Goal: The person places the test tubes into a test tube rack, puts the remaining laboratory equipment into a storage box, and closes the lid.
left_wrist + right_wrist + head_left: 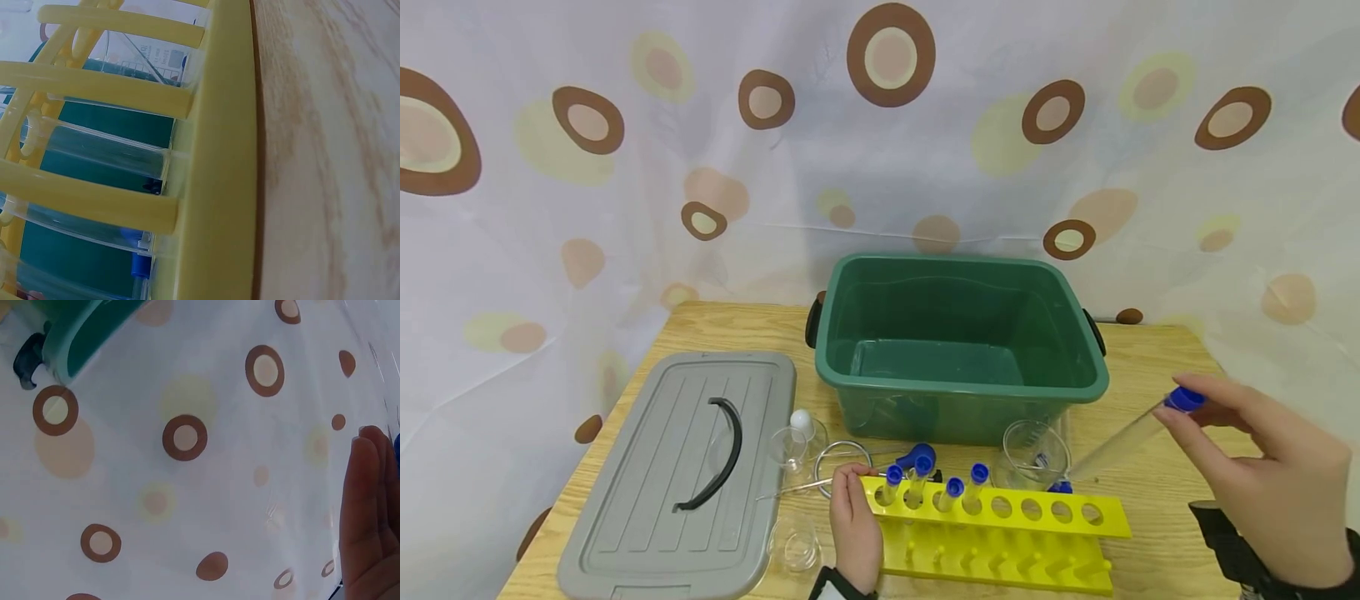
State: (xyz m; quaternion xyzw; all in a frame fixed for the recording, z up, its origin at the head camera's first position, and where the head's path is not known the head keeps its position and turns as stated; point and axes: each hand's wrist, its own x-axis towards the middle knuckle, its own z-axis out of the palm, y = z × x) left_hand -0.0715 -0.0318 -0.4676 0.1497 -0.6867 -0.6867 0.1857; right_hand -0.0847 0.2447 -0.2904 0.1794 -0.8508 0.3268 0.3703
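Note:
A yellow test tube rack point(992, 546) stands at the front of the table, with several blue-capped test tubes point(953, 488) in the holes of its left half. My left hand point(857, 529) grips the rack's left end. To the right, my right hand point(1277, 475) pinches a clear test tube point(1120, 446) by its blue cap point(1183, 400); the tube slants down to the left toward the rack. In the left wrist view, the rack's pegs point(94, 194) and clear tubes point(106, 150) show close up. Only some fingers point(362, 500) of my right hand appear in the right wrist view.
A green bin point(962, 412) stands open behind the rack. Its grey lid point(677, 483) with a black handle lies at left. Between them are glass beakers point(795, 546), a metal ring point(842, 446) and a blue-ended item point(917, 454). Another beaker point(1033, 454) stands before the bin.

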